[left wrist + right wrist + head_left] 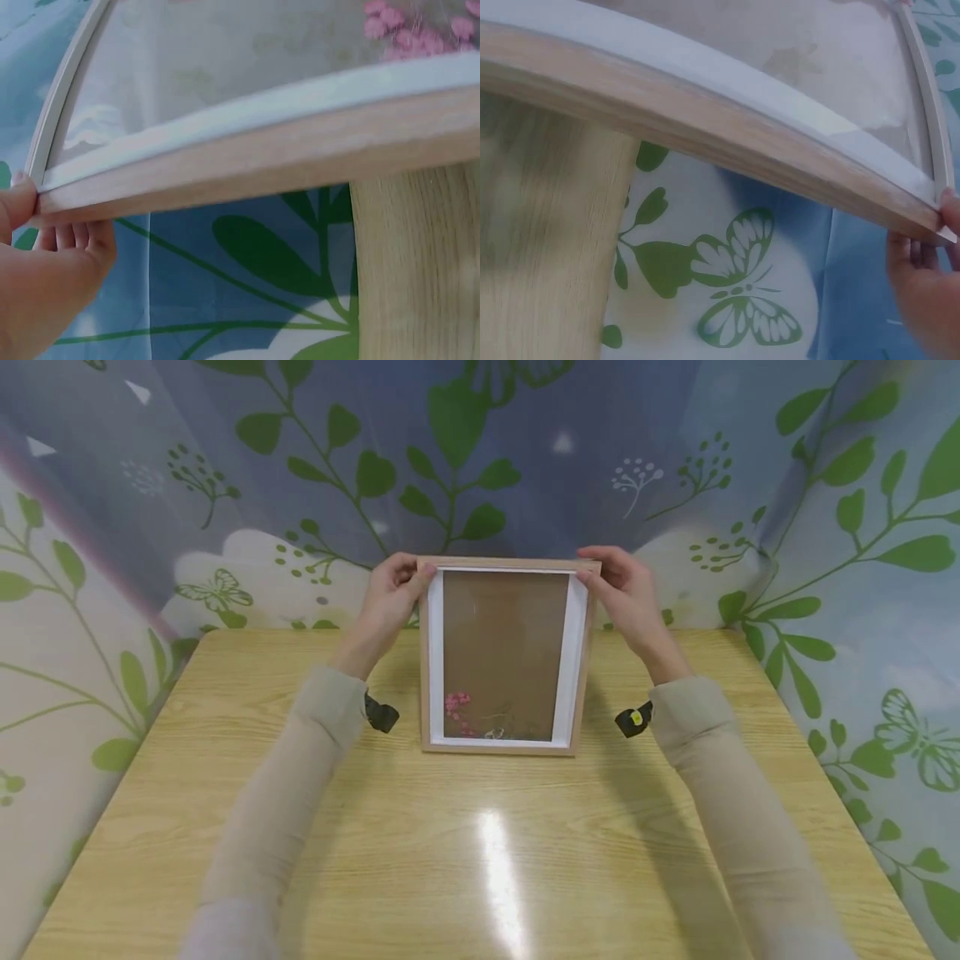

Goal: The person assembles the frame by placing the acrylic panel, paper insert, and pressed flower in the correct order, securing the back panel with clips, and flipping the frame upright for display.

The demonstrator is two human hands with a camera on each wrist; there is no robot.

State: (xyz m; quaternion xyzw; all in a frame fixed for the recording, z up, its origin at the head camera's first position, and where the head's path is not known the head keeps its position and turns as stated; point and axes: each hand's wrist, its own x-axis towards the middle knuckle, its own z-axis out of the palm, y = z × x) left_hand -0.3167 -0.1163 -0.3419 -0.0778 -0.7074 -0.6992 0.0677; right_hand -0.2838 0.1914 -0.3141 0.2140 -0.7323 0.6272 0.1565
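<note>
A wooden picture frame (582, 668) with a white inner border stands tilted up over the table in the head view. Behind its clear pane is a brown backing, with small pink flowers (456, 703) near the lower left corner. My left hand (388, 597) grips the upper left corner, thumb on the front and fingers behind. At the upper right corner my right hand (626, 602) pinches the frame in the same way. Both wrist views show the thumb in front and curled fingers at the back of the wooden edge (262, 169).
A light wood-grain table (375, 843) lies under the arms, with a bright glare streak in front of the frame. Patterned curtains with leaves and butterflies (217, 592) surround it at the back and both sides. Dark wrist cameras (633, 720) are strapped at both cuffs.
</note>
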